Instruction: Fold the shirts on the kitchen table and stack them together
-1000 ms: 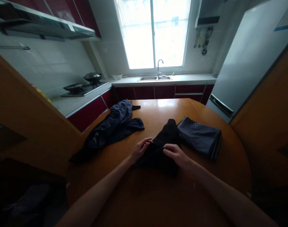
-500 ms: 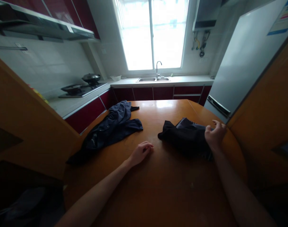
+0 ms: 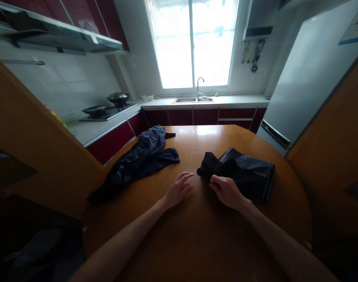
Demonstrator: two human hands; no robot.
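Note:
On the right half of the table lies a folded dark grey-blue garment point(image 3: 254, 172), flat with a squared right end. Bunched over its left part is black cloth point(image 3: 210, 163); whether the two are one piece I cannot tell. My right hand point(image 3: 227, 190) is closed at the near edge of that black cloth, its fingertips pinching it. To the left, my left hand point(image 3: 179, 190) hovers over or rests on the table with fingers apart, holding nothing, short of the cloth. A dark navy garment point(image 3: 140, 160) lies spread and crumpled on the table's left side, one sleeve-like part pointing right.
The round wooden table point(image 3: 193, 219) fills the foreground. Beyond it runs a counter with a sink point(image 3: 193, 100) and tap. Pans point(image 3: 118, 98) stand on the hob at left; a fridge point(image 3: 311, 78) is at right. Orange-brown wooden panels flank both sides.
My right hand has moved left from the pile's right end to its near left edge. The black cloth has been drawn left, uncovering the grey-blue fabric. My left hand's fingers have spread.

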